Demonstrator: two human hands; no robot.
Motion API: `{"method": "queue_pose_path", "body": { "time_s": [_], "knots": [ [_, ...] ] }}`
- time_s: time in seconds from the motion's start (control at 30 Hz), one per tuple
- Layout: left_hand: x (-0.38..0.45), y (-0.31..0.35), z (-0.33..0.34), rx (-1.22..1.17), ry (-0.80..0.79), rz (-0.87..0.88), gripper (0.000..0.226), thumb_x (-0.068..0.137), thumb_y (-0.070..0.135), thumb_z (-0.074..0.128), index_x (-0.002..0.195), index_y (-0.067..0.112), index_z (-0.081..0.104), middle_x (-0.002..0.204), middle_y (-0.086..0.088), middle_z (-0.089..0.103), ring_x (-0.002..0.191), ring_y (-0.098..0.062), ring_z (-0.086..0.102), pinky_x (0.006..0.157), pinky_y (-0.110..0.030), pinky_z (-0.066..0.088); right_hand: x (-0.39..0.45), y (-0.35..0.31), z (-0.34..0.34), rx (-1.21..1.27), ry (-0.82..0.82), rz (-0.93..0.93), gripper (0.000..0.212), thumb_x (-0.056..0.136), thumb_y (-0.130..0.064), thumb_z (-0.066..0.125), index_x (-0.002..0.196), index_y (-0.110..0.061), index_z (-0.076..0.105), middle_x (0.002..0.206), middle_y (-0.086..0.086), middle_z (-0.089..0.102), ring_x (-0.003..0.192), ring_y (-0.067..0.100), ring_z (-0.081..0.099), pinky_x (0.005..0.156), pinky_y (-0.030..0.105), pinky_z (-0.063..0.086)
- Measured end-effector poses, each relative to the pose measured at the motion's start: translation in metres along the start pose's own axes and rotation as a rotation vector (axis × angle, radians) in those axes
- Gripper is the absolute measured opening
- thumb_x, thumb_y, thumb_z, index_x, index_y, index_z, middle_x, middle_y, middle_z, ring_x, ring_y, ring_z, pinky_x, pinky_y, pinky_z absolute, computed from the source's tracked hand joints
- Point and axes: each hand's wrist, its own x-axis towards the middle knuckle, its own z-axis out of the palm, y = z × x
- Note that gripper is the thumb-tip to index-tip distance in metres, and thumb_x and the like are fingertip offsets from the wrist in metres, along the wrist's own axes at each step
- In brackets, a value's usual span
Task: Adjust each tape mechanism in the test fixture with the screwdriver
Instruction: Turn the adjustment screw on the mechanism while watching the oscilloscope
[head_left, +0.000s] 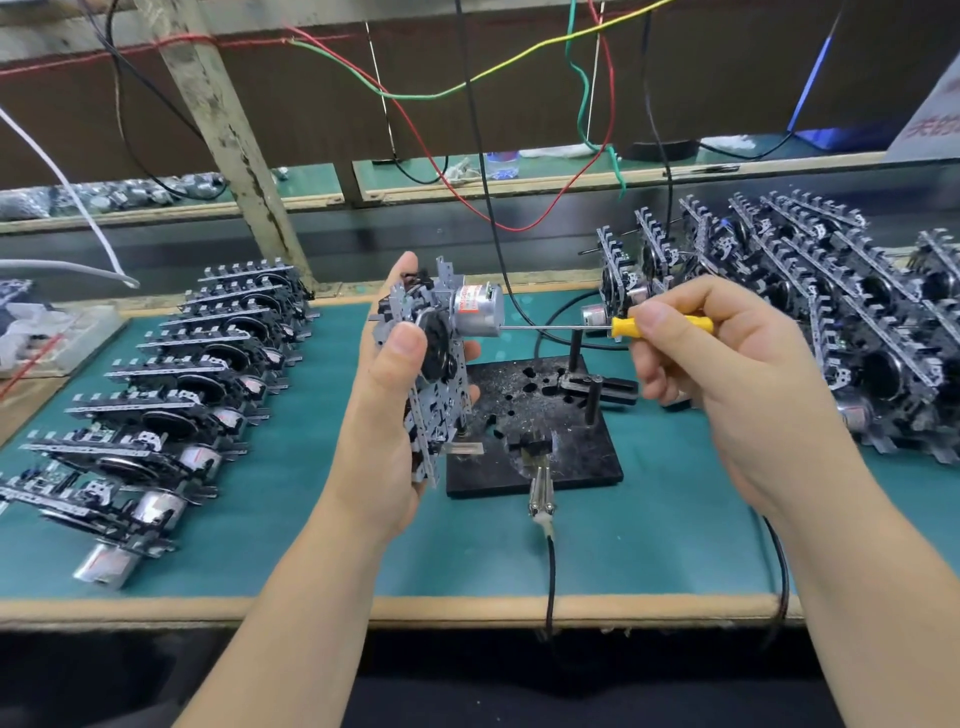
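We are at a workbench covered with a green mat (649, 545) edged in tan, with a dark back wall behind it where red, green, yellow and black wires (467, 88) hang loose. On our right a large batch of tape mechanisms (831, 322) stands packed on edge in slanting rows, and on our left a second batch (171, 395) lies in a stepped row running toward us, each unit showing a silver motor can. Between the two batches sits the black test fixture (540, 441), a flat plate with upright posts, holes and metal shavings on its surface; a metal plug with a black cable (541, 499) leaves its near edge and drops over the front of the bench. Our left hand (384, 410) grips one tape mechanism (431, 364) upright above the fixture's left edge, thumb pressed on its near face and fingers wrapped behind it; whether its lower end touches the plate we cannot tell. Its silver motor (475, 310) points to our right. Our right hand (727, 374) pinches the yellow handle of the screwdriver (660, 325) between thumb and forefinger, the other fingers curled under, and the thin shaft runs level to the left, its tip meeting the mechanism just below the motor.
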Motion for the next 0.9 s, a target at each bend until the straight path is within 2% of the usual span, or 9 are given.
{"method": "queue_pose_path", "body": {
  "time_s": [0.1, 0.33, 0.5, 0.67, 0.77, 0.83, 0.87, 0.9],
  "knots": [
    [0.000, 0.001, 0.001, 0.000, -0.005, 0.011, 0.102, 0.063, 0.074, 0.078, 0.150, 0.035, 0.040, 0.134, -0.010, 0.059, 0.110, -0.025, 0.059, 0.094, -0.054, 0.043, 0.000, 0.001, 0.000, 0.028, 0.013, 0.006, 0.021, 0.097, -0.014, 0.064, 0.078, -0.024, 0.065, 0.061, -0.002, 0.062, 0.054, 0.010, 0.053, 0.051, 0.018, 0.045],
    [0.000, -0.001, 0.001, -0.017, -0.005, 0.002, 0.105, 0.060, 0.074, 0.079, 0.149, 0.035, 0.041, 0.132, -0.009, 0.059, 0.109, -0.025, 0.057, 0.093, -0.052, 0.042, -0.002, 0.003, 0.001, 0.045, 0.035, 0.006, 0.016, 0.097, -0.014, 0.064, 0.081, -0.017, 0.063, 0.059, -0.002, 0.060, 0.053, 0.010, 0.050, 0.050, 0.018, 0.042],
    [-0.001, -0.001, 0.002, -0.042, 0.005, -0.008, 0.106, 0.062, 0.073, 0.079, 0.152, 0.033, 0.039, 0.132, -0.011, 0.058, 0.109, -0.026, 0.056, 0.093, -0.052, 0.041, -0.001, 0.006, 0.002, 0.052, 0.052, 0.014, 0.018, 0.096, -0.016, 0.065, 0.079, -0.019, 0.063, 0.058, -0.002, 0.059, 0.052, 0.011, 0.049, 0.049, 0.017, 0.041],
    [0.002, -0.005, -0.001, -0.008, -0.015, 0.005, 0.105, 0.064, 0.075, 0.076, 0.152, 0.034, 0.037, 0.120, -0.005, 0.067, 0.109, -0.024, 0.057, 0.094, -0.052, 0.043, -0.001, 0.010, 0.001, 0.023, 0.044, 0.007, 0.020, 0.097, -0.017, 0.066, 0.077, -0.023, 0.065, 0.060, -0.002, 0.060, 0.054, 0.012, 0.051, 0.051, 0.019, 0.043],
    [0.007, -0.004, -0.002, 0.030, -0.006, 0.029, 0.107, 0.064, 0.076, 0.076, 0.153, 0.033, 0.036, 0.128, -0.005, 0.063, 0.113, -0.023, 0.058, 0.098, -0.051, 0.045, 0.002, 0.012, -0.004, 0.105, 0.114, 0.023, 0.016, 0.094, -0.017, 0.067, 0.079, -0.021, 0.064, 0.058, -0.004, 0.058, 0.052, 0.010, 0.049, 0.049, 0.018, 0.040],
    [0.016, -0.002, -0.004, 0.141, 0.009, 0.052, 0.099, 0.067, 0.069, 0.077, 0.152, 0.037, 0.037, 0.136, 0.007, 0.061, 0.119, -0.015, 0.059, 0.107, -0.043, 0.043, 0.005, 0.012, -0.013, 0.166, 0.218, 0.034, 0.017, 0.093, -0.015, 0.067, 0.078, -0.021, 0.064, 0.057, -0.007, 0.056, 0.051, 0.008, 0.046, 0.049, 0.017, 0.037],
    [0.024, 0.001, -0.005, 0.300, -0.013, 0.090, 0.091, 0.070, 0.064, 0.073, 0.150, 0.042, 0.037, 0.136, 0.020, 0.059, 0.123, -0.006, 0.058, 0.112, -0.031, 0.041, 0.007, 0.012, -0.018, 0.171, 0.261, 0.029, 0.019, 0.093, -0.014, 0.068, 0.077, -0.023, 0.067, 0.058, -0.008, 0.056, 0.053, 0.007, 0.045, 0.050, 0.016, 0.036],
    [0.032, 0.005, -0.005, 0.513, -0.062, 0.133, 0.087, 0.071, 0.062, 0.069, 0.150, 0.046, 0.036, 0.135, 0.029, 0.056, 0.124, 0.003, 0.055, 0.108, -0.018, 0.039, 0.008, 0.013, -0.021, 0.167, 0.289, 0.018, 0.020, 0.092, -0.013, 0.069, 0.076, -0.023, 0.070, 0.060, -0.010, 0.058, 0.055, 0.006, 0.044, 0.052, 0.016, 0.036]
  ]
}}
